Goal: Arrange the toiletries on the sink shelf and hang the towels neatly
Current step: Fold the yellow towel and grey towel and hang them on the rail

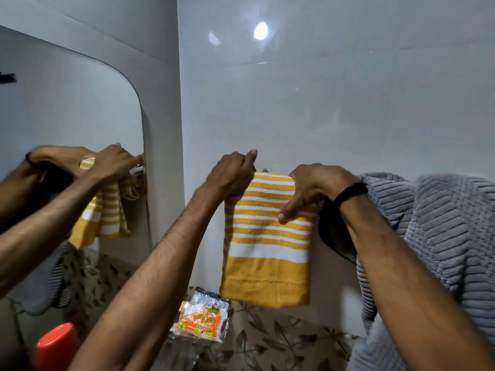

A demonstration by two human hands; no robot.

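Observation:
A yellow towel with white stripes hangs folded against the white wall, its top edge over a rail that is mostly hidden. My left hand grips the towel's upper left corner at the rail. My right hand pinches the upper right part, thumb pressed on the stripes; a black band sits on that wrist. A grey ribbed towel hangs right beside it, touching my right forearm.
A mirror on the left wall reflects my hands and the yellow towel. Below stand a red-capped container and a clear plastic packet with orange contents, near leaf-patterned tiles.

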